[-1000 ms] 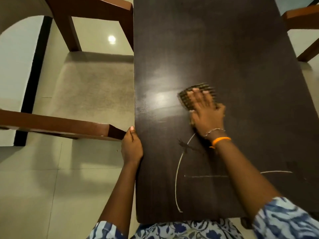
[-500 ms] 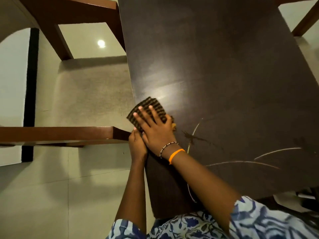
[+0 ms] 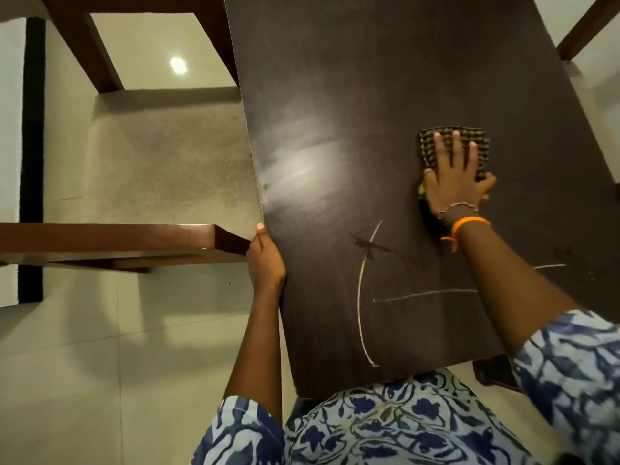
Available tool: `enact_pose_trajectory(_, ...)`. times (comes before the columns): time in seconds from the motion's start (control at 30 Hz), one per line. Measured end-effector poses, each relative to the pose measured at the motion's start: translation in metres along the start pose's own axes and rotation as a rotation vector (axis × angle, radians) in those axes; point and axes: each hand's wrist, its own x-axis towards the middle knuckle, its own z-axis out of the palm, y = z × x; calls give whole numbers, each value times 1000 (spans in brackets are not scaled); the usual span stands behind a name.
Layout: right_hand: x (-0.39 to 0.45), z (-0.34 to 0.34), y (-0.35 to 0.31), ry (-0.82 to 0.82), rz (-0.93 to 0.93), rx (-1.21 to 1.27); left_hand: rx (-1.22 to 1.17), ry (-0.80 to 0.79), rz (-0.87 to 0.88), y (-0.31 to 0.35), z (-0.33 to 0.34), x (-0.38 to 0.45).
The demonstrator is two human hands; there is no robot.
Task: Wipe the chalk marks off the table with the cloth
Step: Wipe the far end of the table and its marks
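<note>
A dark brown table [image 3: 385,78] fills the middle of the head view. White chalk marks [image 3: 360,297] run over its near part: a long curved line and a straight line crossing toward the right. My right hand [image 3: 454,177] lies flat, fingers spread, pressing a dark checked cloth [image 3: 479,142] onto the tabletop above the marks, toward the right side. My left hand [image 3: 265,260] grips the table's left edge, fingers curled under and out of sight. My right forearm covers part of the straight chalk line.
A wooden chair with a beige seat [image 3: 161,162] stands against the table's left side, its armrest [image 3: 117,238] ending close to my left hand. Another chair's wooden frame [image 3: 583,28] shows at the top right. Pale floor tiles [image 3: 84,380] lie around.
My right hand has slid the cloth from the table's left edge, beside my left hand, across to the right side. The left hand has stayed on the edge.
</note>
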Motion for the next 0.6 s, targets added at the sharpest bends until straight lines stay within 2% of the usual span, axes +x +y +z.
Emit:
enact_pose_trajectory(0.07, -23, 8, -48, -3, -112, -29, -4, -26, -39, 0, -1, -1)
enact_pose_trajectory(0.2, -91, 36, -163, -60, -641, -36, 36, -74, -65, 2, -4, -2)
enact_pose_trajectory(0.27, -99, 37, -181, -87, -809, -60, 108, -48, -33, 4, -4, -3)
enact_pose_trajectory(0.33, -81, 33, -168, -63, -889, -86, 157, -1, -44, 1, -4, -2)
enact_pose_trajectory(0.37, -68, 30, -155, -34, -882, -96, 164, 13, -51, -1, -3, -2)
enact_pose_trajectory(0.43, -34, 22, -122, 22, -738, -77, 165, 37, -38, -3, -2, -1)
enact_pose_trajectory(0.6, 35, -1, -29, 69, -111, 18, 122, 51, -44, -3, -2, 2)
